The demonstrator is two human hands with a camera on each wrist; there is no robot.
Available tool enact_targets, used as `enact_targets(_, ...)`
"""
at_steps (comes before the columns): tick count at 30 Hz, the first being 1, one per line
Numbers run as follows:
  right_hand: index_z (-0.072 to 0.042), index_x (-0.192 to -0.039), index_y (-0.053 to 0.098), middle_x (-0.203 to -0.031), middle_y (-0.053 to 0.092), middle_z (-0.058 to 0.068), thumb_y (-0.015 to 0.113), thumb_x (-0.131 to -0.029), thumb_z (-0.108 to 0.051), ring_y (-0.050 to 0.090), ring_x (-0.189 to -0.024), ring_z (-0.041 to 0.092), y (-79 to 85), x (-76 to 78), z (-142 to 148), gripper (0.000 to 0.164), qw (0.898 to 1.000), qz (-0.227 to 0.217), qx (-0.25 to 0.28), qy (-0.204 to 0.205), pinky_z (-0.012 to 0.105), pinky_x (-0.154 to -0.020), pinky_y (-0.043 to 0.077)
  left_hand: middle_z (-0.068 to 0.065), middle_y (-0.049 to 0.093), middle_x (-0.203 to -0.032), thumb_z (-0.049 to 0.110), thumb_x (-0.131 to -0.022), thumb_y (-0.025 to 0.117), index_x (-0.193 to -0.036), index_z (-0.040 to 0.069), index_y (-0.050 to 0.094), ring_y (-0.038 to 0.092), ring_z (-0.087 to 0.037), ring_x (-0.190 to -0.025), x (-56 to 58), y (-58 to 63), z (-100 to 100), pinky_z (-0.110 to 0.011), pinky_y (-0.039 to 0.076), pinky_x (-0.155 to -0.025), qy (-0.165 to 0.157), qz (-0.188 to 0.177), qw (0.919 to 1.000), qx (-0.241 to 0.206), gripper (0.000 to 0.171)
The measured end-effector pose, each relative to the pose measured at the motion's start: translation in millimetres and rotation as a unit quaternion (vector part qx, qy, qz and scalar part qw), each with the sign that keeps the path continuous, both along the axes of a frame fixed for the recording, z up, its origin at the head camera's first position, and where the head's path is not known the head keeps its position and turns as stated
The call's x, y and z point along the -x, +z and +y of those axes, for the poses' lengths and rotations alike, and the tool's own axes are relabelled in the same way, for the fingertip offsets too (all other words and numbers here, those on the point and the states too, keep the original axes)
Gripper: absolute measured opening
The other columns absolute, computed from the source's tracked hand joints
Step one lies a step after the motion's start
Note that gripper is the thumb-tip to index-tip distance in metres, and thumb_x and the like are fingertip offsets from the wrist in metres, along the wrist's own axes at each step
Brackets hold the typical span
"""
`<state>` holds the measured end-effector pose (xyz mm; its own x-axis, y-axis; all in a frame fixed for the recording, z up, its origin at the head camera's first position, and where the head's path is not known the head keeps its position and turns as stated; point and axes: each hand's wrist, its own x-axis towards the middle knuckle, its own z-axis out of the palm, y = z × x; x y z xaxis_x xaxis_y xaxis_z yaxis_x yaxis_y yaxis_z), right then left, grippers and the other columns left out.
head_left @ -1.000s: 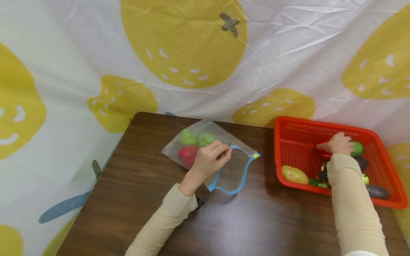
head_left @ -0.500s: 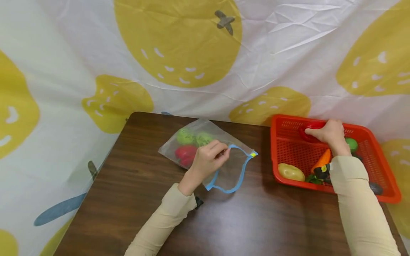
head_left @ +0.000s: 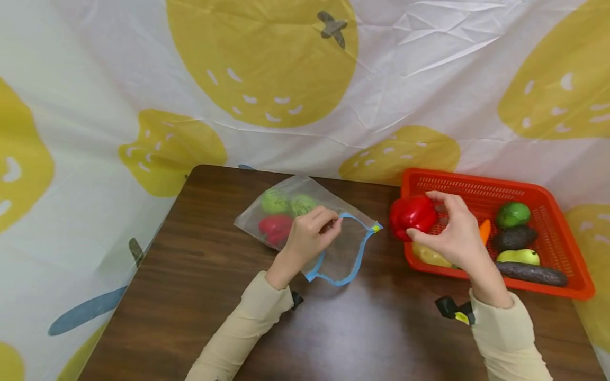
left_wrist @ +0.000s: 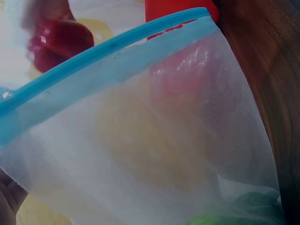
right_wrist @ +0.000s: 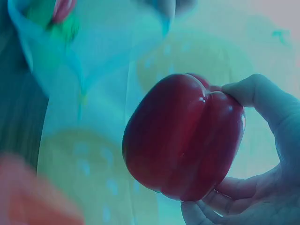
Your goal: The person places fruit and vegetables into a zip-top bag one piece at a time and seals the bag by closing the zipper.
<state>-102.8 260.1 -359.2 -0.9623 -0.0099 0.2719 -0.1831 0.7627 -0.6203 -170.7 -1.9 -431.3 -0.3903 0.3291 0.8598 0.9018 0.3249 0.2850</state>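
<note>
Red, glossy, lobed pepper (head_left: 412, 216) pinched in right hand (head_left: 455, 233); likely light, slick: hold its ends. Left hand (head_left: 310, 233) pinches blue-rimmed plastic bag (head_left: 321, 197).

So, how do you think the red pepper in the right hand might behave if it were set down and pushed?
The red pepper would probably roll unevenly, given its rounded, lobed sides. Its glossy skin suggests it could be somewhat slippery. It also seems fairly stiff, as no dent shows where the right hand grips it.
</note>
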Motion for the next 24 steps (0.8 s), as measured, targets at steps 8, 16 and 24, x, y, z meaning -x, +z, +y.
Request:
enact_targets(8,-0.004,-0.120,0.053,-0.111,0.055,0.007,0.085,-0.060,-0.016,0.056,-0.087,0.017,-26.9,-16.1,-59,0.070,0.991,0.015,0.037,0.132,0.034,-0.070,0.053,-0.005,0.056,-0.067,-0.004,-0.075,0.066,-0.074,0.002,0.061,0.050,-0.010,-0.053,0.5,3.1,-3,-0.014,0.043,-0.051,0.000,-0.013,0.9999,0.005,0.008)
enact_targets(16,0.001,-0.118,0.054,-0.116,0.056,0.011,0.084,-0.059,-0.017,0.052,-0.103,0.025,-71.4,0.0,-98,0.070,0.983,0.047,0.030,0.176,0.039,-0.079,0.051,-0.007,0.057,-0.069,-0.003,-0.075,0.066,-0.076,0.001,0.062,0.051,-0.011,-0.054,-0.7,6.5,-6,-0.014,0.046,-0.054,-0.013,-0.017,0.9996,0.018,0.006)
enact_targets(24,0.004,-0.101,0.057,-0.094,0.059,0.018,0.079,-0.058,-0.016,0.053,-0.089,0.035,-111.6,31.0,-127,0.052,0.984,0.126,-0.015,0.128,0.046,-0.083,0.042,-0.007,0.058,-0.071,-0.003,-0.077,0.066,-0.078,0.002,0.063,0.052,-0.011,-0.056,-1.8,5.2,-6,-0.016,0.044,-0.052,-0.027,-0.013,0.9990,0.033,0.006)
